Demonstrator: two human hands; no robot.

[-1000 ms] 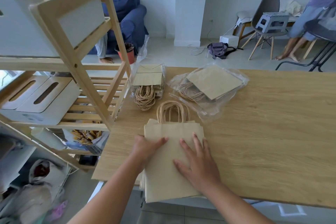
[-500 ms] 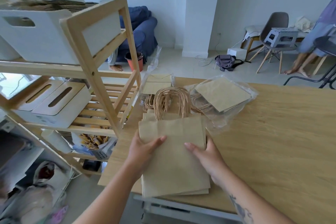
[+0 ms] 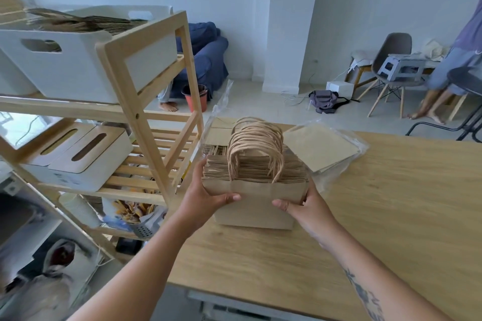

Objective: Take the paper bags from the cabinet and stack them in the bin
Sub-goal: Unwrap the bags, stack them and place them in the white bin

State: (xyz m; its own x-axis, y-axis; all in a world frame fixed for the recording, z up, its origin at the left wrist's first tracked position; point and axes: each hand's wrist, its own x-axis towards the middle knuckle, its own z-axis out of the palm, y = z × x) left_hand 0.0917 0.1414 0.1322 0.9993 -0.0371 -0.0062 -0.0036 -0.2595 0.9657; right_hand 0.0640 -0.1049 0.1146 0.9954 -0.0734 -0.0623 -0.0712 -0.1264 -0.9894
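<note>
A thick stack of brown paper bags (image 3: 254, 190) with twisted paper handles stands upright above the wooden table (image 3: 391, 216). My left hand (image 3: 206, 197) grips its left side, thumb across the front. My right hand (image 3: 303, 206) grips its right side. A white bin (image 3: 65, 65) with cut-out handles sits on the top shelf of the wooden rack (image 3: 140, 122) at the left, with flat brown bags lying in it.
Two more bag packs in clear plastic lie on the table behind the stack: one (image 3: 323, 150) at the right, one (image 3: 216, 138) by the rack. White boxes (image 3: 86, 156) fill the rack's middle shelf. A chair (image 3: 388, 70) and people are across the room.
The stack lay flat on the table under my palms. Both hands took it by the sides, lifted it and tipped it upright, handles up. The view rose toward the rack.
</note>
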